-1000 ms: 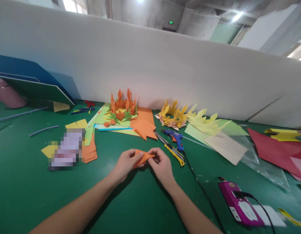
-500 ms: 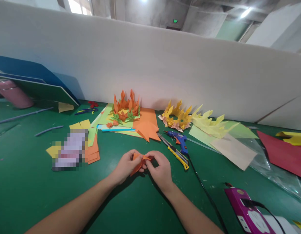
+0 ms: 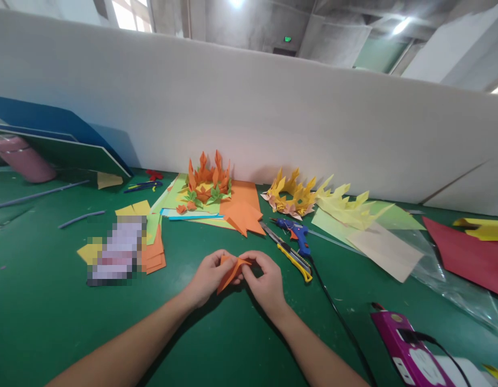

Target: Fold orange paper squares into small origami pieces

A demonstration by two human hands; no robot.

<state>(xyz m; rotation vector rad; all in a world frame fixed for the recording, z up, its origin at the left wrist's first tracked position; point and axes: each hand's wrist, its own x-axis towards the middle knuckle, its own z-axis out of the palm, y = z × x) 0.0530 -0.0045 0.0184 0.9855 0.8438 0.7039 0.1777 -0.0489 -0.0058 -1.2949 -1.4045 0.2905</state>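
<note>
Left hand [image 3: 211, 275] has a small folded bit of orange paper [image 3: 228, 275] pinched, and the right hand [image 3: 265, 279] is gripping its other end, just over a green table [image 3: 233, 349]. Off to the right there's a yellow box cutter [image 3: 296, 262] lying next to a blue glue gun [image 3: 300, 236]. Further back, a spiky orange crown [image 3: 208, 183] sits on some paper sheets [image 3: 174, 189], with a yellow crown [image 3: 291, 200] well to its right. Something pixelated [image 3: 119, 251] is over on the left, can't really tell what.
</note>
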